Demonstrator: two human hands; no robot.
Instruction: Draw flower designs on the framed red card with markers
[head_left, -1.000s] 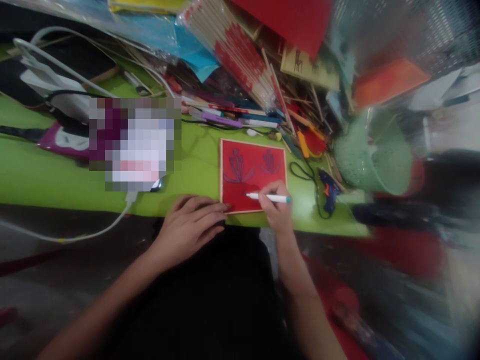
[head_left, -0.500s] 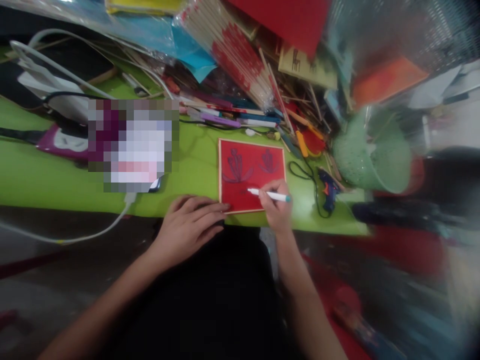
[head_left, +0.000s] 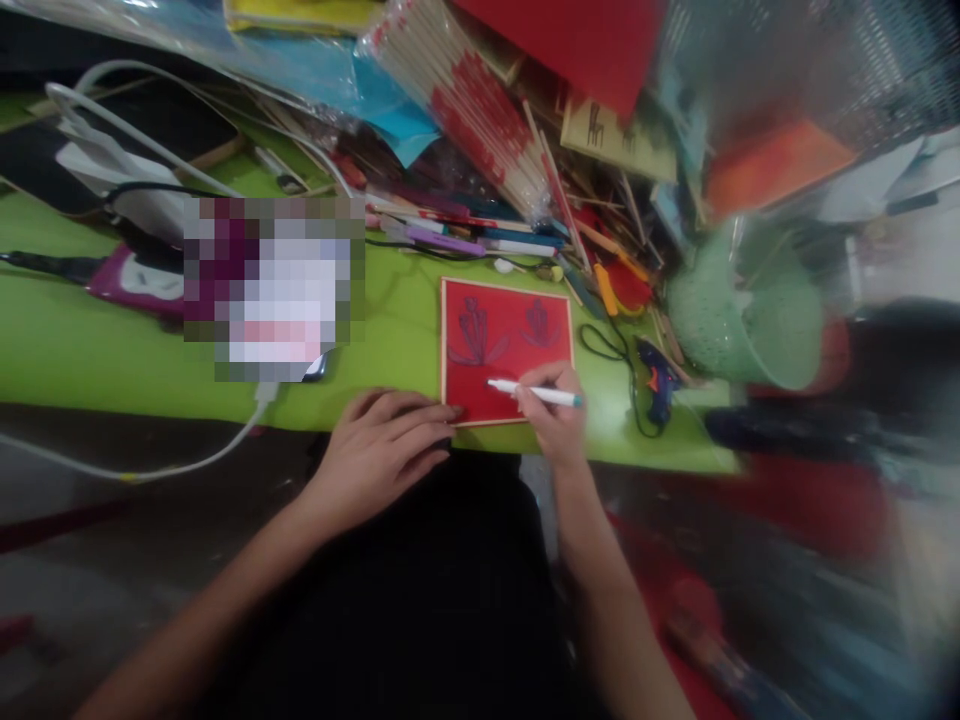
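A red card with a pale wooden border [head_left: 487, 395] lies on the green table [head_left: 375, 345]. Two dark plant-like drawings [head_left: 475, 335] show on its upper half. Between the fingers of my right hand [head_left: 556, 410] is a white marker [head_left: 551, 396] with a teal end, held over the card's lower half. Its tip points left; whether it touches the surface I cannot tell. My left hand [head_left: 390, 435] lies flat at the table's front edge, fingers stretched out, fingertips on the card's lower left corner.
Right of the card lie a blue glue gun [head_left: 658, 385] and its black cord. A green basket [head_left: 780, 320] stands farther right. Behind are several pens [head_left: 446, 240] and a bundle of red-tipped sticks [head_left: 472, 110]. To the left sit a purple power strip [head_left: 142, 280] and a white cable [head_left: 259, 405].
The marker tip has shifted slightly left over the card. My left hand stays at the card's corner. The whole view has shifted a little.
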